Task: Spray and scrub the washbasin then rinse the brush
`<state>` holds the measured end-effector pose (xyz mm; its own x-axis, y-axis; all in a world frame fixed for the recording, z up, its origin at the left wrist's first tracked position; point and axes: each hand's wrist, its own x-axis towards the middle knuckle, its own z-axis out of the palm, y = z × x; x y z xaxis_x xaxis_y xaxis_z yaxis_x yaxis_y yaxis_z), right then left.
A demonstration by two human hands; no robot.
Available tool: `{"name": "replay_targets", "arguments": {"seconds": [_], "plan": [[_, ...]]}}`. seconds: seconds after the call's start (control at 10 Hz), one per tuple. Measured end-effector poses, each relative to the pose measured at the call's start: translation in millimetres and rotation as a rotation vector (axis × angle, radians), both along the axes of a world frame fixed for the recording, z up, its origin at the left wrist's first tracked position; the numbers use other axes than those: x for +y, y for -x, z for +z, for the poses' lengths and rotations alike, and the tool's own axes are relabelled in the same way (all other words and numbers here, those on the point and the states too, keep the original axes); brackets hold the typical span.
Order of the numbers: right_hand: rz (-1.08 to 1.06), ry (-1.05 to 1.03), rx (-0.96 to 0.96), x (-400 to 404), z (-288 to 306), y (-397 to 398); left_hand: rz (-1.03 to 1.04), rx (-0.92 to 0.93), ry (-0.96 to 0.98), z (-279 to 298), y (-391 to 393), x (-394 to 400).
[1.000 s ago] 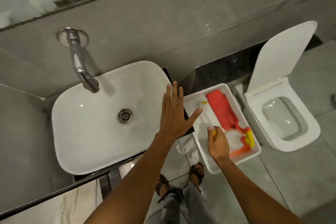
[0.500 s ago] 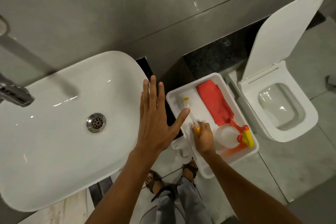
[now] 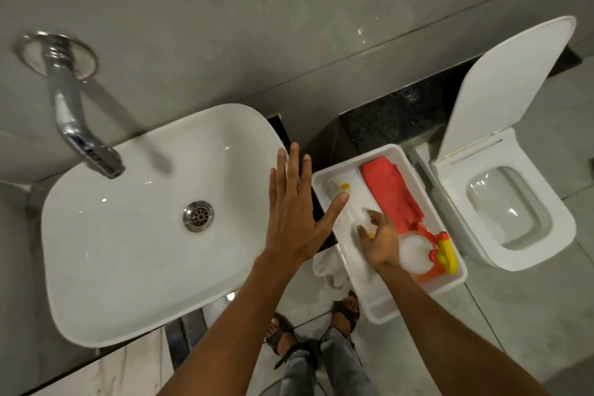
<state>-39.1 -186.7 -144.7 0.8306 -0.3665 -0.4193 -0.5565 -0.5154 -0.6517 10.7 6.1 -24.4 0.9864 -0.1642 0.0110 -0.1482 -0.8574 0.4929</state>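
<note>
The white washbasin [image 3: 128, 254] fills the left, its drain [image 3: 198, 215] at the middle and a chrome tap [image 3: 80, 138] over its far edge. My left hand [image 3: 295, 219] hovers flat and open above the basin's right rim. A white tray [image 3: 374, 310] stands to the right. In it lies a white brush [image 3: 342, 190] with yellow ends. My right hand [image 3: 381, 244] pinches the brush's near yellow end; the fingers are blurred. A spray bottle [image 3: 414, 254] with a red and yellow trigger lies beside that hand.
A folded red cloth [image 3: 390, 193] lies in the tray's far half. A white rag [image 3: 331, 270] hangs under the tray's left edge. An open white toilet [image 3: 514, 219] stands at the right. My sandalled feet [image 3: 345, 312] are on the grey tiled floor below.
The view has swung back left, so the tap is in view again. My right hand has stayed at the brush's near end in the tray. My left hand has kept its place.
</note>
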Motion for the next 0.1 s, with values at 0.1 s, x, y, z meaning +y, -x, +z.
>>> {"name": "replay_targets", "arguments": {"seconds": [0.1], "plan": [[-0.102,-0.037,-0.214,-4.9,43.4,-16.9,-0.02,0.046,-0.007,13.1,3.0,5.8]]}}
